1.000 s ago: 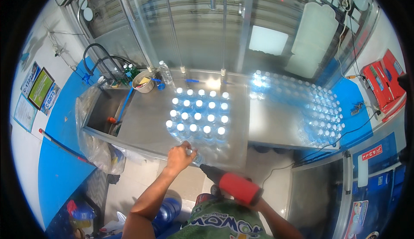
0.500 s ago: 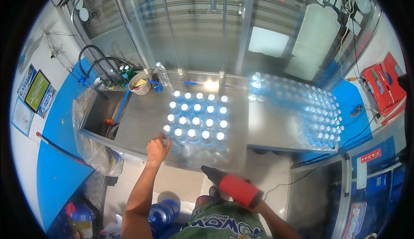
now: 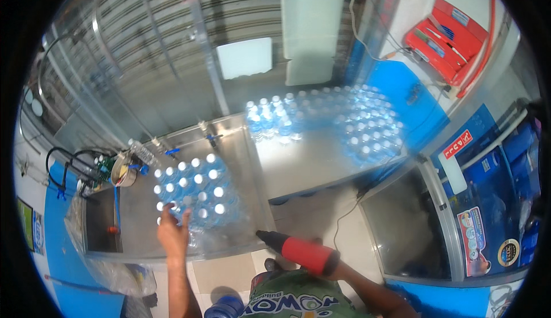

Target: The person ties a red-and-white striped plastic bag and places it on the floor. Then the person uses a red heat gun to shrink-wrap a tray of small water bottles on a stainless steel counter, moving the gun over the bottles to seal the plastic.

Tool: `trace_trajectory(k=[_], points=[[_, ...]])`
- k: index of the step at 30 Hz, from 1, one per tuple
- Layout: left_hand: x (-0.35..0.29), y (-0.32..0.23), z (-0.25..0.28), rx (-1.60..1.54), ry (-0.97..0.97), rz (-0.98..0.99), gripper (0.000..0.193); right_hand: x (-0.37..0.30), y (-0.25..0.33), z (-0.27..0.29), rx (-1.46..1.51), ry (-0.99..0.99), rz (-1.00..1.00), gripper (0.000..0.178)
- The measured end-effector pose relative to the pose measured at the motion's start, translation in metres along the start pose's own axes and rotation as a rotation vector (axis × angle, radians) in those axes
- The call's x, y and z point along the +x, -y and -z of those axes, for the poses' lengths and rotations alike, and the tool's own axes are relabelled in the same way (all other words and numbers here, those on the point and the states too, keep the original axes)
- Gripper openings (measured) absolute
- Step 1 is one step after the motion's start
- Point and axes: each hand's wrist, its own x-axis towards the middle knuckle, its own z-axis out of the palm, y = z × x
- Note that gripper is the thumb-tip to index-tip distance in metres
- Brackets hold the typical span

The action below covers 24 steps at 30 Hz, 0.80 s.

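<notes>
Rows of clear water bottles with white caps (image 3: 198, 178) stand close together on the steel counter (image 3: 138, 226). My left hand (image 3: 173, 233) is at the near left corner of this group, thumb and fingers apart around the caps; whether they touch a bottle I cannot tell. My right hand (image 3: 338, 268) holds a red heat gun (image 3: 307, 255) with a black nozzle, its body hiding most of my fingers. The nozzle points left, toward the counter's near edge, below the bottles.
More capped bottles (image 3: 373, 137) stand on a second steel surface (image 3: 287, 169) to the right. A sink (image 3: 100, 220) and a tub of tools (image 3: 123, 172) lie at the left. A cord (image 3: 338, 220) trails over the floor; a red case (image 3: 447, 43) lies open at far right.
The view has swung right, so the bottles appear further left. My left hand has gone from the corner cap to over the near left caps. The heat gun stays in my right hand.
</notes>
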Motion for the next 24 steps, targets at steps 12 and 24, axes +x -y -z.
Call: trace_trajectory(k=[12, 24], points=[[0.027, -0.416, -0.305, -0.410, 0.577, -0.943, 0.066, -0.102, -0.006, 0.115, 0.440, -0.365, -0.578, 0.045], [0.032, -0.414, -0.320, -0.406, 0.793, -0.824, 0.036, -0.126, -0.029, 0.185, 0.349, -0.371, -0.703, 0.034]])
